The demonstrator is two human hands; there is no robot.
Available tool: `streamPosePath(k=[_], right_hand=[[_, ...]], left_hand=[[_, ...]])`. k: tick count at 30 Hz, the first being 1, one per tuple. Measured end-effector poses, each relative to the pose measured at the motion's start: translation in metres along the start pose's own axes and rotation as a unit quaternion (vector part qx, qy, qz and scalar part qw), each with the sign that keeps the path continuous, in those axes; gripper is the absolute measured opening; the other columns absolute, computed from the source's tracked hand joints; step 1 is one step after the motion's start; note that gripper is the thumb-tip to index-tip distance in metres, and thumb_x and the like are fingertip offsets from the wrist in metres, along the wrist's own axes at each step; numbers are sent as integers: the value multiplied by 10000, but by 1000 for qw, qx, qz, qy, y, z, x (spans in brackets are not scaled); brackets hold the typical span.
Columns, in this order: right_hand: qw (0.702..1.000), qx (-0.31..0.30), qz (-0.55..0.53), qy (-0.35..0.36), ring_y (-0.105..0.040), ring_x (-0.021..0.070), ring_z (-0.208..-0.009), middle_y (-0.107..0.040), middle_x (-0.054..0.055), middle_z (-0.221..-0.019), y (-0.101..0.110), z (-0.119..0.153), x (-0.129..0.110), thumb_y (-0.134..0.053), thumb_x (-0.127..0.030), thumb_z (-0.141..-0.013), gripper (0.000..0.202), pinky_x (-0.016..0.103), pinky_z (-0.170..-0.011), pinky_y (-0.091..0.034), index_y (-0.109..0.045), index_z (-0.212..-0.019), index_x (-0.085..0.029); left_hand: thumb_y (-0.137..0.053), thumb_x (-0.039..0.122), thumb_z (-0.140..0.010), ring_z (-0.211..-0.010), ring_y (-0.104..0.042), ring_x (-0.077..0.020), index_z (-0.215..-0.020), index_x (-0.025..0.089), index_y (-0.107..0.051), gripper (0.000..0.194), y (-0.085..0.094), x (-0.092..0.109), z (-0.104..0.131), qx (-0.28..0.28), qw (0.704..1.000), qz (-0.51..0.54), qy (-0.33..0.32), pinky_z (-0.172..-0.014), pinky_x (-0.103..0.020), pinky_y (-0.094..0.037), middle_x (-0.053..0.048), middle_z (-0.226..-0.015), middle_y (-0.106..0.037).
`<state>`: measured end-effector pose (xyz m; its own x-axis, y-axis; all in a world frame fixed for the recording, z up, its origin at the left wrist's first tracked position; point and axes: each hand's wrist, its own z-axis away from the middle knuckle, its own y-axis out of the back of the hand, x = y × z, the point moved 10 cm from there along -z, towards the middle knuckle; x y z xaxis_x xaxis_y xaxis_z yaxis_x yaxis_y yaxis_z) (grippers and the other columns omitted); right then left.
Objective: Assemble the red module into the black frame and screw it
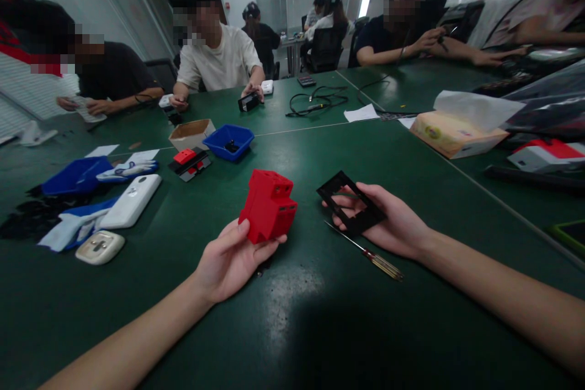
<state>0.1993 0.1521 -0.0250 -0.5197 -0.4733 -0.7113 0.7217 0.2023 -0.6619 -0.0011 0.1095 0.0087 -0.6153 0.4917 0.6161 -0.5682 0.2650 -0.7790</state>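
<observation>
Left fingers [269,249], half curled, hold a red block [269,210]; right fingers [375,191], loosely bent, hold a black frame [367,219]

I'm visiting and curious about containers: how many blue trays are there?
2: one blue tray beyond the red block in the left hand, beside an open box; another blue tray farther left, beside a glove. More could be hidden.

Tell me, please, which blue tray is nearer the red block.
The blue tray beside the cardboard box, beyond the red block in the left hand; the other tray lies farther left, by a glove.
</observation>
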Motion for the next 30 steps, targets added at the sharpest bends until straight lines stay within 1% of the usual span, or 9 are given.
streamPosePath(k=[3,6,9,13,16,20,22,26,30], right_hand=[[1000,-5,-1,2,-733,218,-823,-792,90,-1135,1,0,0,-641,-401,-964,219,386,-812,-551,-719,-1055,-217],[1000,-15,-3,1,-749,221,-847,-796,78,-1116,-1,0,-1,-678,-408,-947,219,389,-842,-565,-735,-1042,-219],[999,-34,12,7,-754,243,-999,-788,69,-1140,-6,2,-2,-741,-396,-915,257,414,-970,-548,-744,-1102,-219],[996,-62,64,28,-696,243,-1178,-762,89,-1203,-12,5,-4,-842,-397,-851,385,388,-1079,-485,-750,-1166,-194],[993,-72,93,26,-714,223,-1106,-763,110,-1185,-10,5,-2,-876,-430,-816,434,349,-1030,-508,-763,-1146,-173],[991,-83,93,43,-730,164,-917,-781,53,-1049,-12,6,-4,-886,-369,-812,370,284,-879,-559,-779,-1125,-203],[991,-86,93,50,-732,170,-955,-783,55,-1061,-15,6,-5,-885,-349,-812,362,292,-910,-556,-784,-1129,-206],[989,-90,99,56,-739,215,-1029,-783,88,-1106,-19,7,-5,-890,-326,-791,360,383,-1029,-526,-788,-1109,-193],[988,-103,104,54,-733,237,-1123,-760,111,-1214,-20,7,-2,-896,-233,-769,423,405,-1052,-533,-760,-1168,-200]], left_hand=[[-617,173,-962,-1018,-782,-252,-1406,131,-588,447,1,-3,1,0,1000,14,24,-915,-276,-605,-138,-1197,-765],[-629,197,-929,-1044,-746,-273,-1287,123,-662,367,3,-2,0,11,999,33,18,-954,-364,-577,-142,-1140,-762],[-667,201,-857,-962,-695,-259,-1192,102,-700,351,-2,-3,-1,-2,999,40,14,-892,-385,-552,-142,-1042,-740],[-679,228,-821,-832,-641,-226,-1137,61,-715,359,-9,-10,0,-7,998,41,51,-786,-353,-514,-136,-975,-696],[-662,254,-839,-771,-606,-205,-1117,68,-716,338,-9,-12,1,5,998,32,63,-749,-340,-490,-109,-914,-660],[-644,272,-858,-748,-577,-189,-1125,75,-703,336,-9,-11,1,16,997,43,62,-724,-326,-466,-92,-899,-635],[-623,271,-873,-749,-573,-185,-1140,74,-690,338,-7,-10,1,26,997,50,56,-726,-328,-462,-92,-905,-633],[-593,280,-889,-743,-561,-186,-1143,85,-670,329,-4,-8,0,38,997,50,47,-723,-336,-450,-90,-904,-621],[-609,289,-885,-733,-560,-180,-1130,83,-672,326,-6,-9,-1,34,997,53,49,-717,-327,-452,-86,-890,-611]])
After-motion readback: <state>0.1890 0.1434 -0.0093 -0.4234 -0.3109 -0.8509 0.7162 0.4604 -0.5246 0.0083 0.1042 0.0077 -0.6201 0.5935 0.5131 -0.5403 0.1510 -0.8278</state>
